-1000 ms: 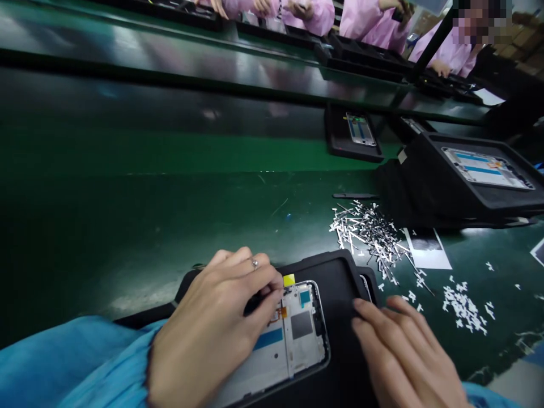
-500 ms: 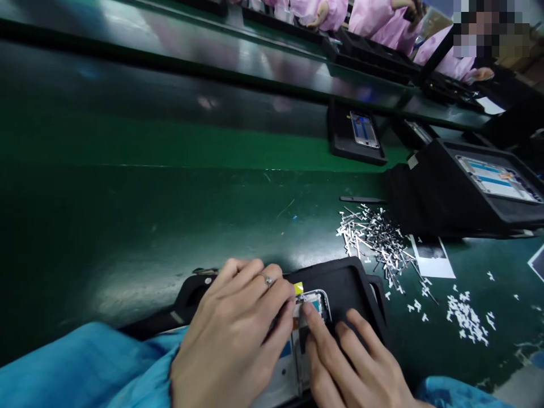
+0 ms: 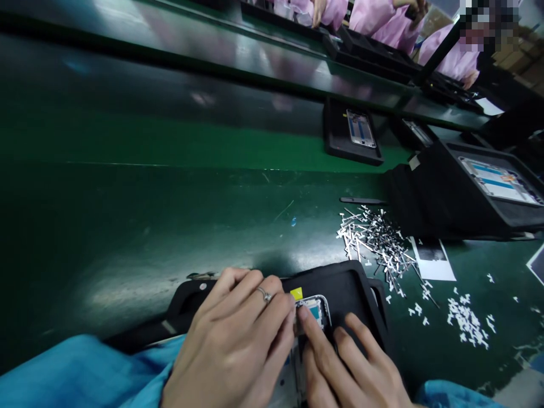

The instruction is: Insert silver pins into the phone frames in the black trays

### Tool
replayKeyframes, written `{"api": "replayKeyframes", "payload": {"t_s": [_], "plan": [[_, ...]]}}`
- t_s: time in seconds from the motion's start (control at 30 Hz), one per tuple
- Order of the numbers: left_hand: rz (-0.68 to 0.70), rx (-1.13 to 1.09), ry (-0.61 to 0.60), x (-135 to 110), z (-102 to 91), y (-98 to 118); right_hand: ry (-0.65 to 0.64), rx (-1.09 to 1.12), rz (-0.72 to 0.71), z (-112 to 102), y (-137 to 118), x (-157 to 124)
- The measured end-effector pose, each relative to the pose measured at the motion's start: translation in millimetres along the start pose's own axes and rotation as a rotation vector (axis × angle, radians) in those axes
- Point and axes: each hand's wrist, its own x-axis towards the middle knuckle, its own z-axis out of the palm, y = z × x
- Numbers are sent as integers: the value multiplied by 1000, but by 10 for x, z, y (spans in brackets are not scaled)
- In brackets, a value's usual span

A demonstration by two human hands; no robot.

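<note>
A phone frame [image 3: 313,309] with a silver rim and blue strips lies in a black tray [image 3: 342,283] at the bottom middle. My left hand [image 3: 238,334], with a ring on one finger, bends over the frame's left side. Its fingers are closed together and their tips, at the frame's upper edge, are partly hidden. From the right, my right hand [image 3: 344,362] rests its index fingertip on the upper part of the frame. Its other fingers are spread apart over the tray. A yellow tab [image 3: 296,293] sticks out by the frame's top left corner.
Loose thin strips [image 3: 378,238] lie heaped right of the tray, below black tweezers [image 3: 361,200]. White scraps [image 3: 466,320] form a smaller pile. Stacked black trays [image 3: 446,192] and another tray [image 3: 334,136] hold phone frames. Across the line, people in pink sleeves [image 3: 374,14] work.
The view has shifted slightly. Both hands stay at the phone frame; my right index fingertip has slid a little left along its upper part. A hand across the line has moved.
</note>
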Motion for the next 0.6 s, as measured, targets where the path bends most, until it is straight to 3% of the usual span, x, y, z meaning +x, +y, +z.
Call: {"api": "replayKeyframes", "payload": {"t_s": [0.17,0.4,0.6], "plan": [[56,32,-79,-27,7,-7,3,18,12,-1,1,16],[6,18,26,-78,25,-8,-48,65,-42,-55,49,50],[-21,-10,8,-99,39,1,-119,55,-109,-70,80,75]]}}
